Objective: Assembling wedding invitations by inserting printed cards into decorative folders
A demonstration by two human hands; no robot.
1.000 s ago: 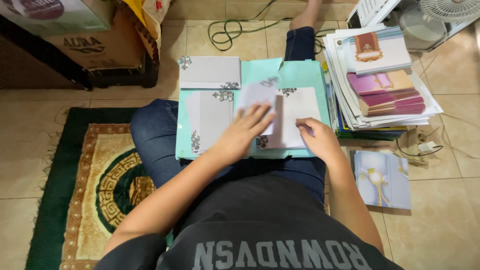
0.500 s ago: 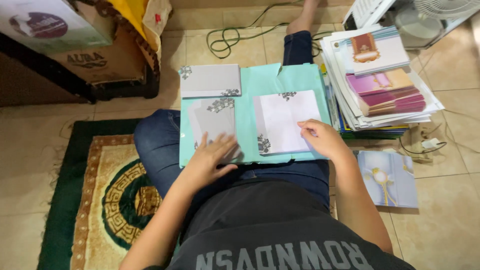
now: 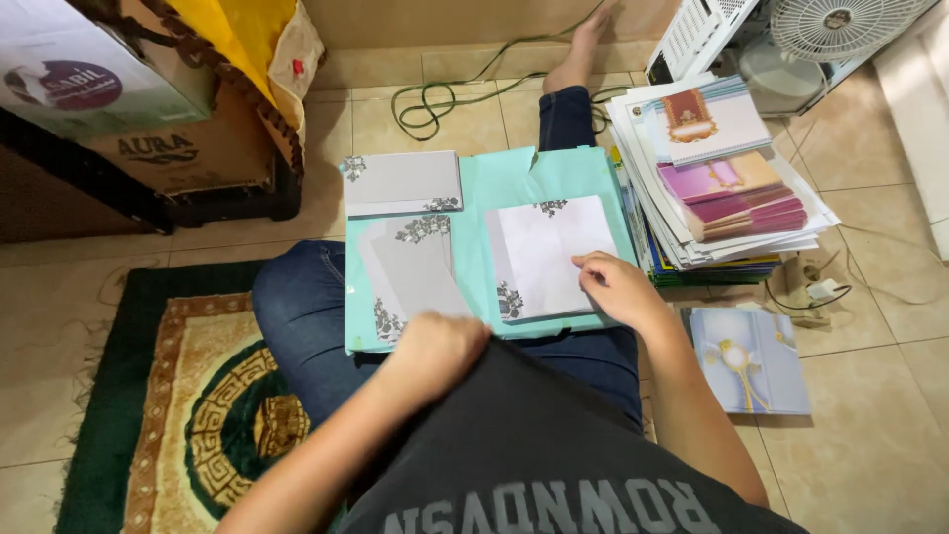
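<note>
From the head camera I looked down on a teal board lying across my lap. My right hand rested on the right edge of a stack of white cards with grey floral corners, fingers curled lightly with the tips pressing on the top card; it pinned the stack rather than gripped it. My left hand sat at the near edge of the board, just below a fanned pile of grey cards, fingers bent under, and I could not tell whether it held anything. Another grey card lay at the board's far left corner. To my right stood a tall heap of printed cards, with a pale blue card on the tiled floor. A green patterned rug lay to my left
</note>
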